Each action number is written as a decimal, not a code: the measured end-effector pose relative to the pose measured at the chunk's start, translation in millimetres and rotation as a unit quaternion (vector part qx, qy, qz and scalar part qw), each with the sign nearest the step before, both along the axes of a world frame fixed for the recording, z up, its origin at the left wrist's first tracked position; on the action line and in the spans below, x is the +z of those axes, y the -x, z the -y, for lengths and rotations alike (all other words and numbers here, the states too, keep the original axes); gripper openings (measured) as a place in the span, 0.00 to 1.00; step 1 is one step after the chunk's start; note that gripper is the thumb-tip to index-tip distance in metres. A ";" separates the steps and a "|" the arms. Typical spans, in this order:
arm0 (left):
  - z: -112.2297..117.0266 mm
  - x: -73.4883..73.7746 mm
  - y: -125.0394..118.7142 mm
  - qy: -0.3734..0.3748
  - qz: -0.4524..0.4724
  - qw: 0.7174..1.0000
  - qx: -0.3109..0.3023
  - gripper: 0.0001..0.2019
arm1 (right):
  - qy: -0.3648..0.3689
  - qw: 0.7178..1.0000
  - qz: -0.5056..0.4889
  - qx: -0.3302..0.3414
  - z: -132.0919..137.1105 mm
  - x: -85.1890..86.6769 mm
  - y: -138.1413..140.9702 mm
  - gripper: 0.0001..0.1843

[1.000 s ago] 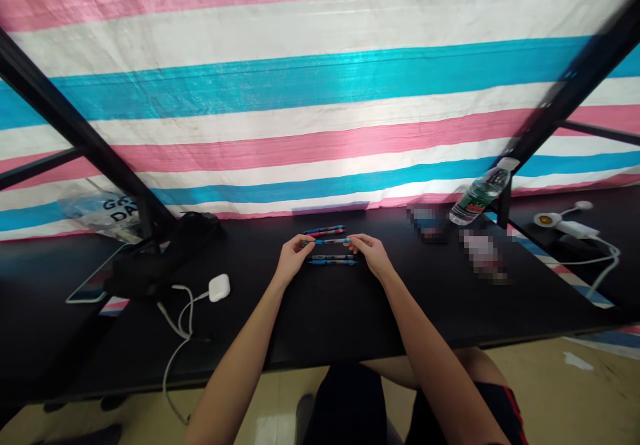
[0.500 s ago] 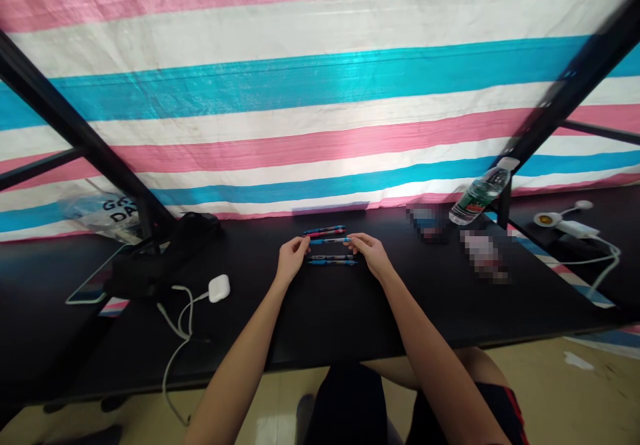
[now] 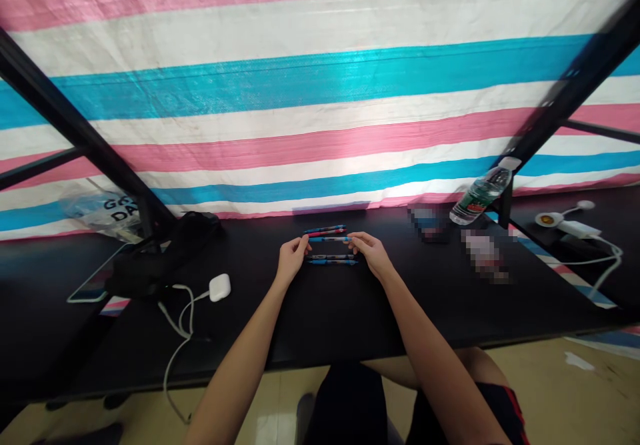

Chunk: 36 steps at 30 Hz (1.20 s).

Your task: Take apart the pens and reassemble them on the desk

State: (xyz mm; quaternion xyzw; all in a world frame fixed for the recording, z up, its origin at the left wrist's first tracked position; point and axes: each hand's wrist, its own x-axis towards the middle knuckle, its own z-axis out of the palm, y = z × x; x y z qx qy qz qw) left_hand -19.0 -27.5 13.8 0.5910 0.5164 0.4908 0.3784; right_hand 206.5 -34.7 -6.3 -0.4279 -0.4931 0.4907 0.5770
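At the middle of the black table (image 3: 325,318), the left hand (image 3: 293,259) and right hand (image 3: 371,253) narrowly pinch a blue pen (image 3: 329,239) by its ends, just beside other pens (image 3: 333,262).

My L hand (image 3: 293,260) & R hand (image 3: 373,253) pinch a blue pen (image 3: 329,239) by its ends, fingers at each tip. 2 pens (image 3: 324,229) lie just past it, 2 more pens (image 3: 333,262) just this side, btwn my hands, all flat on a black table (image 3: 320,318). White earbud case (image 3: 219,287) w/ cable (image 3: 165,378) sits to my L, water bottle (image 3: 483,197) off to my R, striped tarp (image 3: 320,78) behind.
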 end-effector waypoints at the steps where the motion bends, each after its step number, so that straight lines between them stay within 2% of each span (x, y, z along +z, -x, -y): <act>1: 0.1 0.3 -0.4 0.003 0.016 1.000 -0.012 0.23 | -0.001 1.000 -0.003 0.000 -0.1 -0.2 0.0 0.18; 7: 1.4 2.7 -3.2 -0.003 0.057 0.997 -0.058 0.16 | 0.011 1.000 -0.021 -0.011 0.5 0.9 0.1 0.19; 14: 0.9 1.1 -0.8 -0.006 0.009 1.000 -0.021 0.21 | 0.009 1.000 -0.021 -0.012 1.8 3.2 1.1 0.19; 19: 0.1 0.9 -1.5 -0.023 0.029 0.998 -0.046 0.16 | 0.016 0.999 -0.033 -0.020 2.7 5.7 1.9 0.18; 23: 0.4 0.4 -2.9 -0.023 0.023 0.999 -0.032 0.15 | 0.012 0.999 -0.035 -0.021 2.6 5.6 2.0 0.17; 29: 1.1 1.3 -2.3 -0.012 -0.012 1.000 0.005 0.23 | 0.007 0.999 -0.038 -0.014 2.3 3.9 1.4 0.16; 36: 0.4 1.5 -1.5 -0.013 0.036 0.998 -0.041 0.16 | 0.016 0.999 -0.042 -0.030 2.8 5.8 2.6 0.18</act>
